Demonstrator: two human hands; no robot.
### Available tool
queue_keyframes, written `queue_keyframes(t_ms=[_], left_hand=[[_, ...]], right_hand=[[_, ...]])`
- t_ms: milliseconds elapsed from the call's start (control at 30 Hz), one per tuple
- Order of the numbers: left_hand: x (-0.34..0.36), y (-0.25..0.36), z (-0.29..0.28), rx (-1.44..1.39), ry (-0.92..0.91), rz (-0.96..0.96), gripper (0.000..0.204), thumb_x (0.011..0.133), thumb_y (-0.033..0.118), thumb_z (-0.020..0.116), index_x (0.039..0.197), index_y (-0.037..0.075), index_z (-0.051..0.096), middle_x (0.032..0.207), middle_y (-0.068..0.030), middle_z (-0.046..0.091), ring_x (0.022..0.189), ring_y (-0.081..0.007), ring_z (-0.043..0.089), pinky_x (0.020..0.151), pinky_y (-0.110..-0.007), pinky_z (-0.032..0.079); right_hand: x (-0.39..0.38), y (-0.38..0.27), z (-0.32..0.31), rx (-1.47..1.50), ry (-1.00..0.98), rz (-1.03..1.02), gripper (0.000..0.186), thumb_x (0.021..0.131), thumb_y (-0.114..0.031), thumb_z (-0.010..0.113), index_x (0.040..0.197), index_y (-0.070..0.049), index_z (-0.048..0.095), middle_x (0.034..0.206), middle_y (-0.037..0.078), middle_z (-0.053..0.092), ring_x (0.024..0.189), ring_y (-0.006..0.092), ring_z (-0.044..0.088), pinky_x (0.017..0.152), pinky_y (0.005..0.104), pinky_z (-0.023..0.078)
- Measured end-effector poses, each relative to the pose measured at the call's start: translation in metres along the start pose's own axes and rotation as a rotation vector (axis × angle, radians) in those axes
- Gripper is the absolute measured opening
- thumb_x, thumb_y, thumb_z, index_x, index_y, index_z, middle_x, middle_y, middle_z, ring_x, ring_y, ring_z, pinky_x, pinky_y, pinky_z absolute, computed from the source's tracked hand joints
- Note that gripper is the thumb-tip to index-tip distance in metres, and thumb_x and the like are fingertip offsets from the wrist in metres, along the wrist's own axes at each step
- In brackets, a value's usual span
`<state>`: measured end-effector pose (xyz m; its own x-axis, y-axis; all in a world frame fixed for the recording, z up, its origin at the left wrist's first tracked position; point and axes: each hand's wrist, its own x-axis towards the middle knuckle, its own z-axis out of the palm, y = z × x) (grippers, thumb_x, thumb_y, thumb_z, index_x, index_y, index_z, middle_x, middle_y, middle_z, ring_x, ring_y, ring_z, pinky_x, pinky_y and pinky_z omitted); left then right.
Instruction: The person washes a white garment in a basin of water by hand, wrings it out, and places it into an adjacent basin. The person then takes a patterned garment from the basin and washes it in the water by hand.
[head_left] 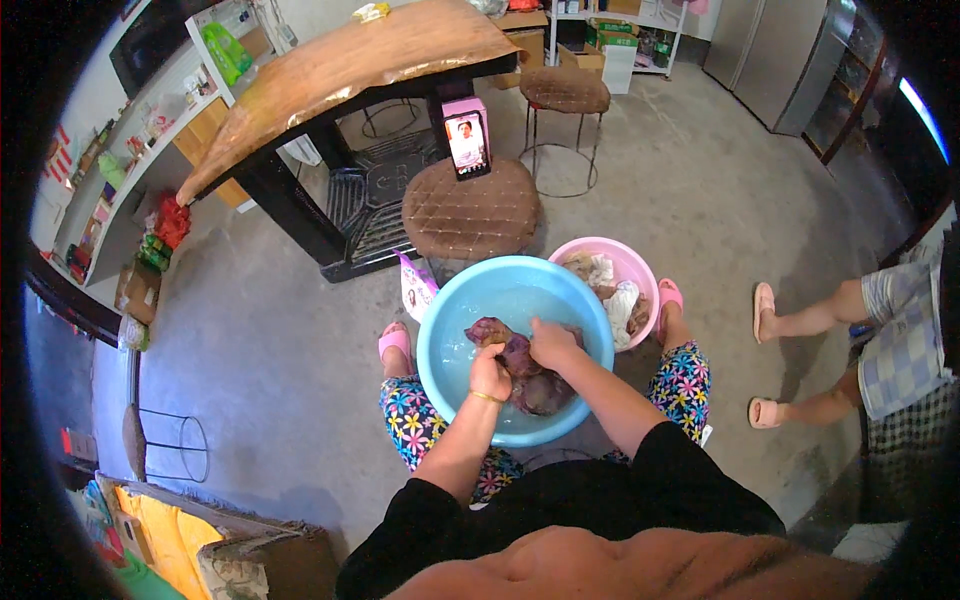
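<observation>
A wide light-blue basin (440, 310) of water stands on the floor between my legs. Bunched in it is a wet, dark purple patterned cloth (543, 393), perhaps a garment. My left hand (489, 376), with a gold bracelet at the wrist, is closed on the cloth's near-left side. Opposite it, my right hand (553, 345) grips the same cloth from the right, fingers curled and partly hidden. Some of the cloth trails below both hands toward the water. Touching the basin's far right is a pink basin (648, 275) with white and brownish cloths inside.
Just beyond the basin, a brown padded stool (470, 215) bears a propped phone (466, 145). A white and purple packet (416, 288) stands left of the basin. Farther off are a wooden-topped table (360, 60) and another stool (563, 90). Another person's legs (820, 310) are at right.
</observation>
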<state>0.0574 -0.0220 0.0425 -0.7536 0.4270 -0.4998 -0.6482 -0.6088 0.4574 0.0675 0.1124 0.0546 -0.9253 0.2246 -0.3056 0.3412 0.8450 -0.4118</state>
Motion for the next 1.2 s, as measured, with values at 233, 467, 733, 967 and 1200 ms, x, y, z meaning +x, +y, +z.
queue_keyframes(t_ms=[233,467,733,967,1200], left_hand=[[-0.009,0.004,0.012,0.152,-0.02,0.114,0.049,0.085,0.037,0.04,0.123,0.006,0.038,0.125,-0.0098,0.042,0.112,-0.0243,0.042,0.095,-0.037,0.031],[0.003,-0.001,-0.001,0.162,-0.019,0.085,0.049,0.084,0.04,0.039,0.123,0.008,0.04,0.121,-0.0079,0.044,0.11,-0.0226,0.039,0.094,-0.035,0.028],[0.005,-0.004,-0.005,0.344,0.122,-0.145,0.038,0.08,0.036,0.044,0.108,0.012,0.05,0.096,-0.0033,0.051,0.081,-0.0167,0.046,0.067,-0.026,0.034],[-0.002,0.004,0.004,0.094,-0.006,-0.258,0.044,0.084,0.044,0.035,0.109,0.01,0.049,0.106,-0.008,0.053,0.093,-0.024,0.05,0.082,-0.039,0.04],[0.015,0.004,-0.023,-0.084,-0.039,-0.213,0.037,0.083,0.039,0.043,0.09,0.006,0.059,0.086,-0.0094,0.061,0.078,-0.0261,0.058,0.074,-0.036,0.046]], right_hand=[[-0.016,-0.025,0.006,-0.089,0.327,-0.378,0.05,0.078,-0.016,0.046,0.126,-0.016,0.035,0.131,0.021,0.028,0.115,0.042,0.034,0.083,0.0583,0.034],[0.006,-0.018,0.038,-0.062,0.044,-0.232,0.048,0.08,-0.02,0.042,0.127,-0.021,0.038,0.137,0.021,0.018,0.117,0.0429,0.031,0.09,0.0568,0.032],[0.044,0.005,0.049,-0.065,0.167,-0.151,0.042,0.07,-0.025,0.057,0.106,-0.005,0.052,0.122,0.022,0.039,0.108,0.036,0.043,0.087,0.0441,0.039],[0.022,-0.001,0.032,0.56,0.125,-0.206,0.026,0.066,-0.024,0.057,0.079,-0.001,0.055,0.083,0.019,0.057,0.078,0.0308,0.057,0.069,0.0378,0.045],[-0.057,-0.048,0.003,0.623,0.193,-0.536,0.023,0.066,-0.021,0.058,0.068,-0.001,0.046,0.067,0.019,0.052,0.063,0.0338,0.054,0.056,0.0397,0.042]])
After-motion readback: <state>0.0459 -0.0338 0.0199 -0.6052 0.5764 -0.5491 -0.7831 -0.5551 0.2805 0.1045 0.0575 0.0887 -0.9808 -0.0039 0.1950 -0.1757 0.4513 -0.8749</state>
